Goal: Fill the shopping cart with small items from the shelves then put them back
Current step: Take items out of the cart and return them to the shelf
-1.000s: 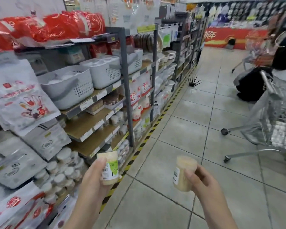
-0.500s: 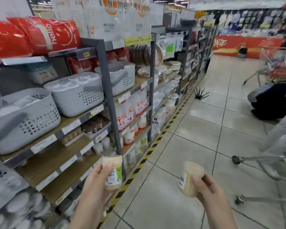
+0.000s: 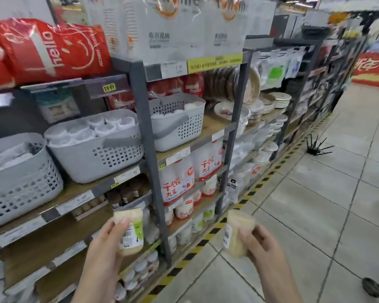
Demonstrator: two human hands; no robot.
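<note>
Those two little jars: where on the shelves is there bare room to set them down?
Bare wood shows on the lower shelf just left of the left hand, below the grey baskets. Right of the grey post, white bags crowd the shelves. Each jar is gripped in a hand.

**Two small jars, one in each hand**

I see two small pale-yellow jars held up in front of the shelving. The left jar point(image 3: 130, 231) stands nearly upright, tilted a little to the right. Its white label carries a barcode and a green patch, and my left hand point(image 3: 105, 243) wraps it from the left with the thumb across its upper front. The right jar point(image 3: 237, 232) leans to the left. Its white label with dark print faces left, and my right hand point(image 3: 260, 242) grips it from the right side. The two jars are well apart, at about the same height.
</note>
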